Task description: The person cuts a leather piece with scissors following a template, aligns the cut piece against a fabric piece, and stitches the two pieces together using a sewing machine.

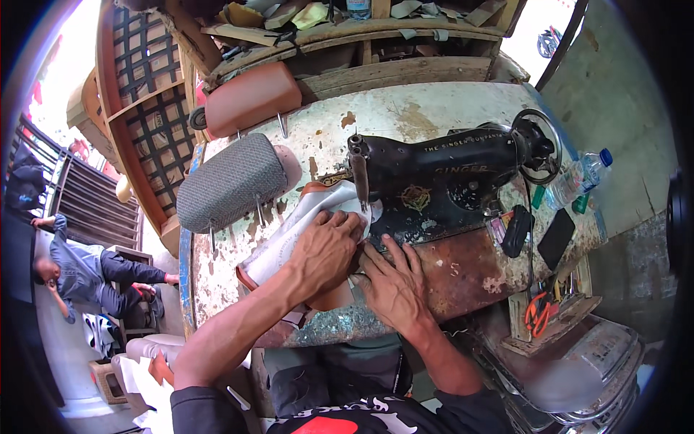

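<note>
A black sewing machine (434, 177) stands on the worn table, its needle end toward the left. A piece of brown leatherette with a white printed backing (285, 235) lies under that end, backing side up. My left hand (329, 246) is on this piece close to the needle area, fingers bunched and bent over it. My right hand (394, 282) lies flat with fingers spread, just right of my left hand at the front edge of the machine bed. Its thumb reaches toward a brown flap hanging below my left hand. The needle tip and the fingertips of my left hand are hidden.
To the left lie a grey padded block (231, 181) and a brown padded block (253, 98), both with metal pins. At the right are a water bottle (578, 181), a dark phone (557, 239) and a drawer with orange-handled scissors (537, 315). Another person (87, 267) sits far left.
</note>
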The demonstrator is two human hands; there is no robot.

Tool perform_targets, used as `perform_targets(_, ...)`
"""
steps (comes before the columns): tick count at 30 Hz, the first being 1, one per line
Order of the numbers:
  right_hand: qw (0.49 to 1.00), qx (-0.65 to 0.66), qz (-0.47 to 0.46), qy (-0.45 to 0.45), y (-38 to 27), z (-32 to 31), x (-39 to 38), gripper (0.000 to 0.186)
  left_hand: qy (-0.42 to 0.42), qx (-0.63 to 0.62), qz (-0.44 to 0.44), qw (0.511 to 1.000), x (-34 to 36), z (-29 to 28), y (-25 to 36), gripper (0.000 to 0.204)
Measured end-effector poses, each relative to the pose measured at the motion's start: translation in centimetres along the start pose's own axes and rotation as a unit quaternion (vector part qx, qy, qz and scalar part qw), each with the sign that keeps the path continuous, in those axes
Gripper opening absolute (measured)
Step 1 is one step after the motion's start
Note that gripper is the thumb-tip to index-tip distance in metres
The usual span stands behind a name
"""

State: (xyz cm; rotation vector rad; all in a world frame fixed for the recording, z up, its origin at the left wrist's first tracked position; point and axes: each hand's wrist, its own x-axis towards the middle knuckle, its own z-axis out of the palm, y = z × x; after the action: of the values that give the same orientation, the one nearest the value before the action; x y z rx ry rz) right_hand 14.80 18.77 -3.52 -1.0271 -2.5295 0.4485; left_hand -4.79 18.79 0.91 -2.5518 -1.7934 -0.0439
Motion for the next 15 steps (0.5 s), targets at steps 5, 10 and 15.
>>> perform_targets(5, 1.000, 0.011, 0.005, 0.008, 0.7, -0.4, 0.5, 0.041, -0.018, -0.025, -0.029, 0.999, 0.3, 0.8, 0.5, 0.035)
perform_targets(10, 1.000, -0.022, -0.008, 0.017, 1.9, -0.6, 0.8, 0.039, -0.002, -0.032, -0.048, 0.998, 0.7, 0.5, 0.8, 0.036)
perform_targets(15, 1.000, -0.013, 0.004, 0.028, 2.2, -0.5, 1.1, 0.040, 0.002, -0.049, -0.039, 0.998, 0.4, -0.1, 0.4, 0.036)
